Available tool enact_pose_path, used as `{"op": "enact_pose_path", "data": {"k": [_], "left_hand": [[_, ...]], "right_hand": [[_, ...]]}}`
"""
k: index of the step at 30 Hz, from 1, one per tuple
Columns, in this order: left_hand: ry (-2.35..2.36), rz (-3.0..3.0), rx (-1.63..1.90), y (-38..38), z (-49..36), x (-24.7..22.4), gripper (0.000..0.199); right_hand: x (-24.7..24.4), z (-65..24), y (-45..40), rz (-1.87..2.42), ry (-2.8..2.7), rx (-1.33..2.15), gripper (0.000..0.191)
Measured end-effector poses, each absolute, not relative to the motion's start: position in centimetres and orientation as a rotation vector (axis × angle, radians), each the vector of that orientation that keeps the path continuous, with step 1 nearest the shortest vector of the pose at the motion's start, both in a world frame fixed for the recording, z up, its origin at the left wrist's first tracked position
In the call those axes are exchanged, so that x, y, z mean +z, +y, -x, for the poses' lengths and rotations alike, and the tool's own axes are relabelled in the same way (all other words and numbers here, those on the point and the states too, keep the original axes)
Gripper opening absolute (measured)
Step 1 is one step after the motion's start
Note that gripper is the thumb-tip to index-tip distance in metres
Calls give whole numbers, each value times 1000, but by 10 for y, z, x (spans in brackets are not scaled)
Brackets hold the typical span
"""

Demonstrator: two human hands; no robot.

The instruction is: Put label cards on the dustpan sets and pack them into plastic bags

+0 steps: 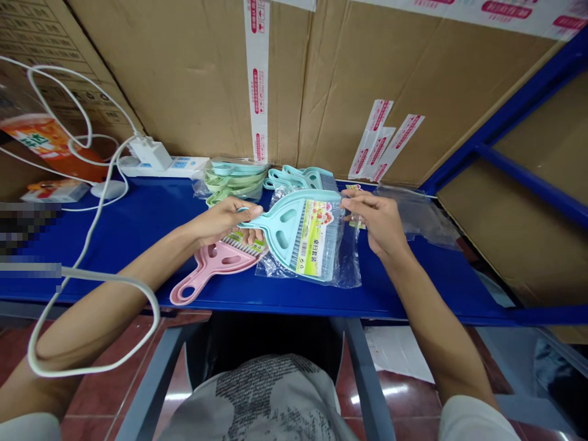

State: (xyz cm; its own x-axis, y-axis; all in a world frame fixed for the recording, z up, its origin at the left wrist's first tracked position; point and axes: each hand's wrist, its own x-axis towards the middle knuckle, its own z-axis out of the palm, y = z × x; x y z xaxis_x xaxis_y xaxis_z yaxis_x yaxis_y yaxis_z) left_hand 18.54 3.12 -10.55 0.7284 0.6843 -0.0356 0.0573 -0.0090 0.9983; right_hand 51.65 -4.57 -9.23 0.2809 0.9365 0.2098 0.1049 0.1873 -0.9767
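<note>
A light-blue dustpan and brush set (282,229) with a yellow-green label card (314,239) is held above the blue table, its wide end inside a clear plastic bag (350,260). My left hand (229,222) is closed round its handle. At the upper right corner of the set, my right hand (374,214) pinches the bag's edge. A pink dustpan set (215,263) lies partly under my left hand, its handle towards me. Behind are a stack of green sets in plastic (234,180) and more light-blue sets (298,177).
Clear plastic bags (422,217) lie on the right of the blue table (285,297). At left are a power strip (184,166), an orange drink bottle (50,144), a small box (56,191) and a looping white cable (94,229). Cardboard (197,79) stands behind.
</note>
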Motion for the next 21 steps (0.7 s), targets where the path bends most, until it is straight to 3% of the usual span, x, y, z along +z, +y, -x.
{"op": "enact_pose_path", "data": {"k": [7,21], "left_hand": [[630,-1494,584,33,-184,-106,53],[611,-1439,633,36,-183,-104,58]], "right_hand": [[-86,-516,-52,1290,-1318,1014,44],[-87,-513,-52,1222,-1228,1073,45]]}}
